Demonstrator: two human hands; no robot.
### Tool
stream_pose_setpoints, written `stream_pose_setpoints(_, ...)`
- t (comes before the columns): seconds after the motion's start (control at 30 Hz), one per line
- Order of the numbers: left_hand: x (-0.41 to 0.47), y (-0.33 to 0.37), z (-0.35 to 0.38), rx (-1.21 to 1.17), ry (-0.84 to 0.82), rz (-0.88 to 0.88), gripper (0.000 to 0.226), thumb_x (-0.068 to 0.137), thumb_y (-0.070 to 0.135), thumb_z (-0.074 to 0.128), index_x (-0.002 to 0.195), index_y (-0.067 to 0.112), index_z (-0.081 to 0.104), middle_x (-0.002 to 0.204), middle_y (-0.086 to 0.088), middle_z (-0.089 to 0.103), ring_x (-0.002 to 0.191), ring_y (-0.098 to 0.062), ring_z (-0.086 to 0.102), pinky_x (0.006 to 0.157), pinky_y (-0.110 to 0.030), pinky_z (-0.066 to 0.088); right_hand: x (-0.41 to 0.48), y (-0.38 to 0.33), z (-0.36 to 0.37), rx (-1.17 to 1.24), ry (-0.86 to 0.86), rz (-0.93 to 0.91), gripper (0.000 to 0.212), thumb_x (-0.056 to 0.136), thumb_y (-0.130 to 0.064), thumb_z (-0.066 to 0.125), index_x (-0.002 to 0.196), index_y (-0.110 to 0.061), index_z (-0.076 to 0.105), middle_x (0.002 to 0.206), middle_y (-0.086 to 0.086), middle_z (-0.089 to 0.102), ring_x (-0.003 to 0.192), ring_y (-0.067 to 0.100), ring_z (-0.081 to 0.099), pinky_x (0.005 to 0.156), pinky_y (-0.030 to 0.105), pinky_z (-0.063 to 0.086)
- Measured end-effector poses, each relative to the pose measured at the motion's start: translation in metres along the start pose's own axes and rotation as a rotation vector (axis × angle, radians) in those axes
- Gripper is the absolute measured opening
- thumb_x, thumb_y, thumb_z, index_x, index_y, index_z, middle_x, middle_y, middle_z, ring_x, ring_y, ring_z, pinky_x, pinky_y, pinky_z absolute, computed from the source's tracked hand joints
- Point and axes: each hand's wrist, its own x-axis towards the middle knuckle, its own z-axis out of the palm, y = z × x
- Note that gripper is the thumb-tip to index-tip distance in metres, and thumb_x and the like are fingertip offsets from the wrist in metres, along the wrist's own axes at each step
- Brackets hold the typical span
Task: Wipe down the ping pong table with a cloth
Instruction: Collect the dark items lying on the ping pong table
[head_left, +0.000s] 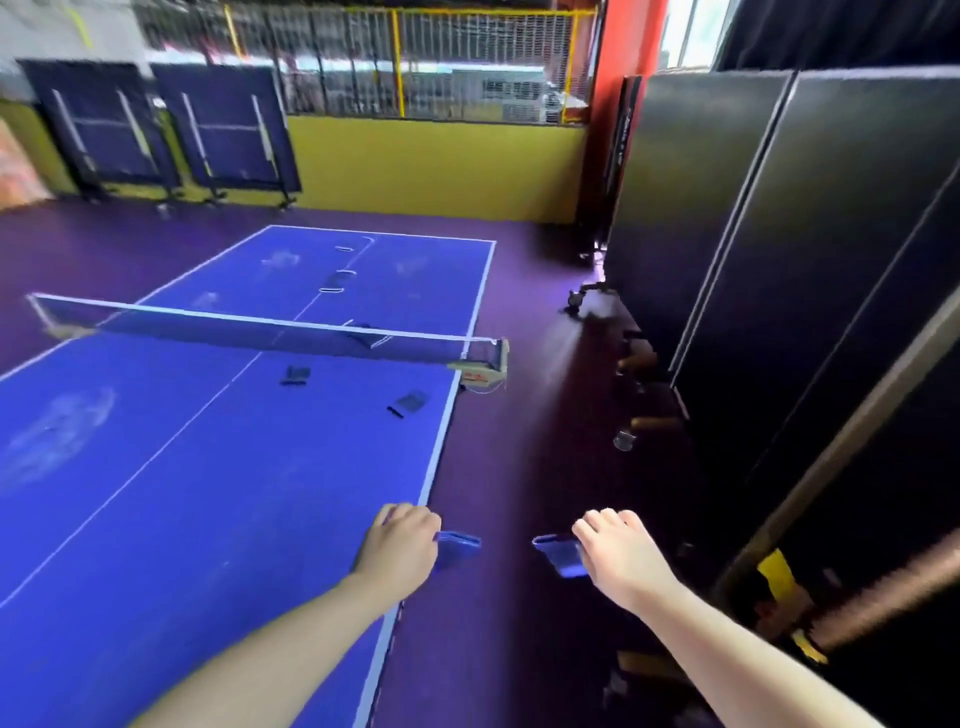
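The blue ping pong table (218, 467) with white lines fills the left half of the head view, and its net (270, 332) crosses it in the middle. My left hand (400, 543) hovers over the table's right edge, closed on a blue cloth (460, 545). My right hand (621, 553) is out over the floor beside the table, closed on another bit of blue cloth (561, 557). A gap shows between the two bits, so I cannot tell whether they are one cloth. A pale smudge (57, 431) marks the near left of the surface.
Folded black tables (779, 260) stand close on the right, with wheels (623, 439) on the purple floor (519, 467). Two folded blue tables (166, 124) lean against the yellow far wall. The net clamp (483, 371) sticks out from the table's right edge.
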Motion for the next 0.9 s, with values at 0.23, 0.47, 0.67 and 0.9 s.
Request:
stream_pose_setpoints(0.23, 0.05, -0.077, 0.019, 0.037, -0.024, -0.246, 0.028, 0.061, 0.02, 0.081, 0.066, 0.028, 0.055, 0.064, 0.012, 0.055, 0.064, -0.016, 0.058, 0.064, -0.03, 0.053, 0.166, -0.006, 0.065, 0.081, -0.015, -0.151, 0.027, 0.087, -0.039, 0.041, 0.077, -0.024, 0.062, 0.073, -0.005, 0.059, 0.065, 0.023, 0.06, 0.056, 0.035, 0.044)
stream_pose_setpoints(0.47, 0.149, -0.159, 0.056, -0.023, -0.083, -0.393, 0.025, 0.073, 0.022, 0.078, 0.071, 0.026, 0.053, 0.068, 0.011, 0.057, 0.071, -0.018, 0.058, 0.071, -0.032, 0.049, 0.313, -0.014, 0.116, 0.108, -0.16, -0.131, 0.019, 0.08, -0.034, 0.077, 0.076, -0.024, 0.061, 0.073, -0.007, 0.06, 0.067, 0.022, 0.062, 0.059, 0.035, 0.046)
stream_pose_setpoints(0.67, 0.237, -0.216, 0.065, -0.084, -0.107, -0.521, 0.037, 0.076, 0.019, 0.075, 0.07, 0.028, 0.04, 0.064, 0.007, 0.057, 0.068, -0.022, 0.057, 0.069, -0.033, 0.047, 0.451, -0.003, 0.136, 0.136, -0.217, -0.261, 0.018, 0.098, -0.033, 0.054, 0.098, -0.019, 0.065, 0.095, 0.001, 0.066, 0.09, 0.03, 0.064, 0.077, 0.041, 0.046)
stream_pose_setpoints(0.9, 0.329, -0.253, 0.082, -0.124, -0.079, -0.629, 0.008, 0.101, 0.021, 0.046, 0.094, 0.018, 0.051, 0.09, -0.002, 0.064, 0.083, -0.024, 0.046, 0.072, -0.03, 0.026, 0.614, 0.009, 0.198, 0.14, -0.269, -0.448, 0.033, 0.106, -0.034, 0.033, 0.126, -0.02, 0.055, 0.124, 0.002, 0.059, 0.119, 0.028, 0.054, 0.098, 0.039, 0.038)
